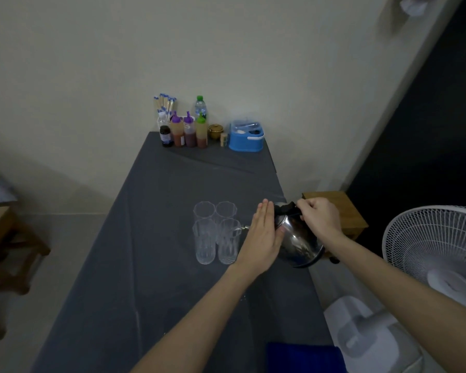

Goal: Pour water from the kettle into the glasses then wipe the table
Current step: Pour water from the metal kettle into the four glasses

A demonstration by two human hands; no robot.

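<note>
Several clear glasses [215, 232] stand in a tight square on the grey tablecloth [156, 265]. A shiny steel kettle [299, 243] is tilted left, its spout at the rim of the near right glass [229, 240]. My right hand [320, 219] grips the kettle's black handle from above. My left hand [264, 235] lies flat with straight fingers against the kettle's left side. A blue cloth [304, 358] lies at the table's near right edge.
Sauce bottles [189, 131], a water bottle [200, 106], chopsticks [164, 103], a small brown pot [215, 130] and a blue box [246, 138] stand at the far end. A white fan [436, 259] and a wooden stool [336, 211] are on the right.
</note>
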